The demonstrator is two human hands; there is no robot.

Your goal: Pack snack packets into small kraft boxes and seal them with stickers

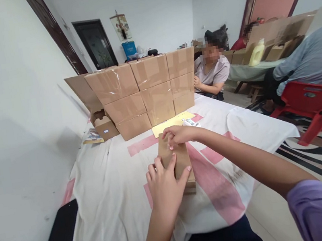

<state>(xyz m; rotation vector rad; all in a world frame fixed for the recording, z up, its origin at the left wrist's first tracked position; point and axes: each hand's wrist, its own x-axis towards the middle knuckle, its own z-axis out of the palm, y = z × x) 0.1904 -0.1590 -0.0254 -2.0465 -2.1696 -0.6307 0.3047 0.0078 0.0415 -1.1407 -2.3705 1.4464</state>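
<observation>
A small, narrow cardboard box [182, 162] lies in front of me on the cloth-covered table, its long side pointing away from me. My left hand [166, 180] spans its near part, with the thumb toward the right edge and the other fingers on the top and along the left edge, holding it. Over the far part of the lid is my right hand [178, 135], its fingers bent and closed at the tips. What those fingertips pinch, if anything, is too small to make out. Just beyond the box lies a yellow sheet [176, 122] with a small white item [191, 123] beside it.
Several taped cardboard boxes [158, 100] form a wall across the table. An open carton [105, 125] stands at its left end. A black phone-like slab [60, 230] lies at the left edge. Another person [212, 71] sits behind the table; a red chair [314, 104] is at right.
</observation>
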